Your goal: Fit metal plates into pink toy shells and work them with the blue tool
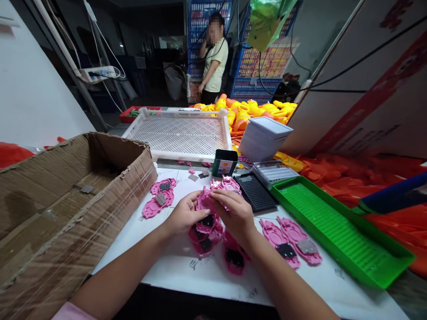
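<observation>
My left hand (186, 212) grips the left side of a pink plastic shell (204, 203) with a black plate near its lower end. My right hand (233, 209) is at the shell's upper right, thumb and fingertips pressed together; whatever they pinch is hidden. Beneath and around my hands lie more pink shells (234, 262), several with black plates. Two further shells (293, 235) rest to the right, one bearing a black plate and one a grey plate. On the left is another small group of shells (154, 206).
A cardboard box (133, 186) stands left. Behind are a white perforated tray (183, 133), a dark green container (225, 163) and loose grey plates (193, 177). To the right are a black grid tray (255, 193) and a green tray (336, 231). A person (216, 62) stands farther back.
</observation>
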### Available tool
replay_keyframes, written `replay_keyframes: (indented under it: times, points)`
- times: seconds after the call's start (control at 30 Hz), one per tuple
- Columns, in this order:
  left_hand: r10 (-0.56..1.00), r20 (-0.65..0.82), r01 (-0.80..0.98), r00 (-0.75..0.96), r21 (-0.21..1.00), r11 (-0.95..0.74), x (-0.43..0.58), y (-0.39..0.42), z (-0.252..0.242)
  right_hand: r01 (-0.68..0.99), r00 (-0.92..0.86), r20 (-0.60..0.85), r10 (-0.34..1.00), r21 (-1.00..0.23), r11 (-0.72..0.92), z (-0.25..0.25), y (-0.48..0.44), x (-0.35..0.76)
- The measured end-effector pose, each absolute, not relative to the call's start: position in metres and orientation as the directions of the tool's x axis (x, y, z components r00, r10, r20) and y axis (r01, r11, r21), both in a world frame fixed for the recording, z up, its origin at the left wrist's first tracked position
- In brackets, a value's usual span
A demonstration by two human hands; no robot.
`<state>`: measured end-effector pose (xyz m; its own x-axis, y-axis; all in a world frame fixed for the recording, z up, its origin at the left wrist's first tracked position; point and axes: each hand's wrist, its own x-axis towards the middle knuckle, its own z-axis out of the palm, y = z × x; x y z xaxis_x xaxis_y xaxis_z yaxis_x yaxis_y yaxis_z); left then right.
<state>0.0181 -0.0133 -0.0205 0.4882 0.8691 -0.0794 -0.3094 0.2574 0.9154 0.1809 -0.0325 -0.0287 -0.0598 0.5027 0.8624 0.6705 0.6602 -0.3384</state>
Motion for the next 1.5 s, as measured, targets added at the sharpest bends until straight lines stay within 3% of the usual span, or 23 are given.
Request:
replay_keyframes:
  times: [0.23, 0.4, 0.57, 0.77, 0.93, 1.17, 1.4, 1.5]
  points:
    - [0.877, -0.079, -0.324, 0.474, 0.91, 0.257, 0.02, -0.015, -0.023, 0.681, -0.096, 0.853, 0.513, -0.32, 0.659, -0.027, -0.033, 0.181]
    - [0.885, -0.091, -0.343, 0.456, 0.9, 0.269, 0.02, -0.016, -0.021, 0.687, -0.154, 0.878, 0.452, -0.234, 0.688, -0.024, -0.036, 0.181]
    - [0.911, -0.001, -0.371, 0.413, 0.913, 0.17, 0.02, -0.018, -0.02, 0.641, -0.195, 0.885, 0.422, -0.211, 0.738, -0.019, -0.043, 0.177]
    - [0.918, 0.036, -0.285, 0.394, 0.955, 0.085, 0.012, -0.016, -0.021, 0.65, -0.2, 0.897, 0.393, -0.179, 0.739, -0.015, -0.048, 0.175]
    - [0.918, -0.015, -0.338, 0.397, 0.927, 0.161, 0.015, -0.017, -0.019, 0.73, -0.225, 0.892, 0.392, -0.112, 0.674, -0.015, -0.046, 0.174]
    - [0.935, -0.037, -0.33, 0.352, 0.93, 0.161, 0.019, -0.022, -0.014, 0.693, -0.171, 0.859, 0.483, -0.243, 0.679, -0.02, -0.046, 0.166]
    - [0.854, -0.155, -0.36, 0.497, 0.859, 0.365, 0.012, -0.018, -0.002, 0.389, -0.01, 0.681, 0.732, -0.672, 0.63, -0.006, -0.047, 0.186]
    - [0.823, -0.204, -0.337, 0.53, 0.84, 0.425, 0.007, -0.018, 0.003, 0.325, 0.052, 0.63, 0.775, -0.744, 0.584, 0.0, -0.048, 0.187]
